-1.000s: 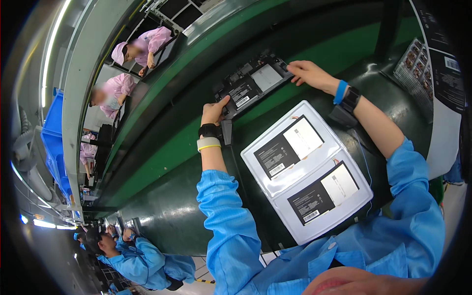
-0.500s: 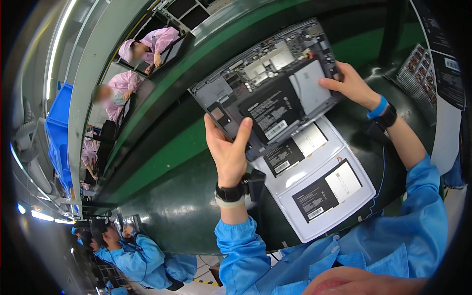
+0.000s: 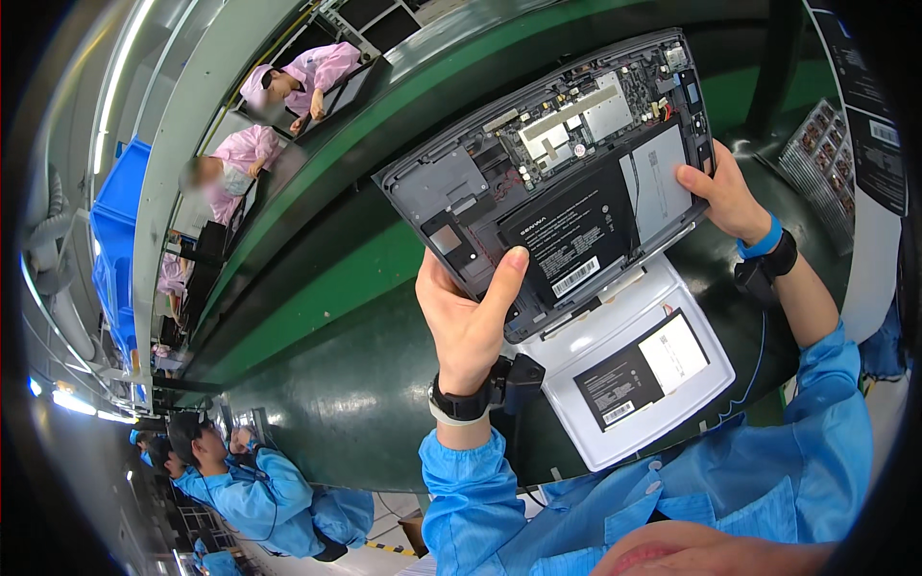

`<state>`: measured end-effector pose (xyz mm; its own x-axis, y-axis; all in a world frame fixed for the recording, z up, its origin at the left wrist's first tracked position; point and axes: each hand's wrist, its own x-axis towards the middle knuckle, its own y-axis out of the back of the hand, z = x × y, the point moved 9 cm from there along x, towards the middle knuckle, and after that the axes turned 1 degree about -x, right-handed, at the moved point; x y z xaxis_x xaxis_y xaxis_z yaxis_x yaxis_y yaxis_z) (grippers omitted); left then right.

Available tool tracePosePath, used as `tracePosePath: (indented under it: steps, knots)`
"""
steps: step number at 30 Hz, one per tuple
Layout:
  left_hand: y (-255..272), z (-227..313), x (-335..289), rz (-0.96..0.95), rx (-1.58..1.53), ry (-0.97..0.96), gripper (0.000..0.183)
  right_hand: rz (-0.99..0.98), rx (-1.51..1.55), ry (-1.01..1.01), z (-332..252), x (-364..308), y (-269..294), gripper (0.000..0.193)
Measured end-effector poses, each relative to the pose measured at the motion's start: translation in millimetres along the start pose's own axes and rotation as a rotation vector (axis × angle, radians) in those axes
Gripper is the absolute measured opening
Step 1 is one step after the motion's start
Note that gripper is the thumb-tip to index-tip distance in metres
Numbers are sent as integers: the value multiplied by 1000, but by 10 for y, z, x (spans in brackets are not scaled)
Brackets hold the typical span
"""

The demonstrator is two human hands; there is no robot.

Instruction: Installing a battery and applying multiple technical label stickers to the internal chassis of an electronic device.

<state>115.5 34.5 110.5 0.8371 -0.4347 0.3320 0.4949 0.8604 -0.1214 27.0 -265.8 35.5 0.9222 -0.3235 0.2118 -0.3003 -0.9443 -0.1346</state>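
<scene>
Both hands hold up an opened laptop [image 3: 461, 180], its inside facing me. A green circuit board [image 3: 567, 120] runs along its far part, and a flat black-and-silver battery [image 3: 567, 235] lies in its near part. My left hand [image 3: 471, 312] grips the near left corner, thumb over the edge beside the battery. My right hand [image 3: 730, 197] closes on the right edge, thumb resting near the battery's silver part. Below the laptop is a white plastic tray [image 3: 629, 442], partly hidden by it. Another black-and-silver battery [image 3: 642, 370] lies in that tray.
On the green worktop [image 3: 317, 413], a clear tray of small parts [image 3: 816, 158] stands at the far right. A thin blue cable [image 3: 754, 370] lies beside the white tray. People in pink [image 3: 312, 82] work across the line; a person in blue [image 3: 250, 490] sits at the left.
My hands have shifted the laptop slightly right and toward me. It now covers more of the white tray, including the tray's farther battery.
</scene>
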Motion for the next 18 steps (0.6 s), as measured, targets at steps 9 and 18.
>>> tracePosePath:
  steps: [9, 18]
  knots:
    - [27, -12, 0, 29, 2, 13, 40, -19, -63, 1, -32, -30, -24, 54]
    - [133, -186, 92, 96, 15, 166, 40, 35, -143, -22, -42, -29, -81, 48]
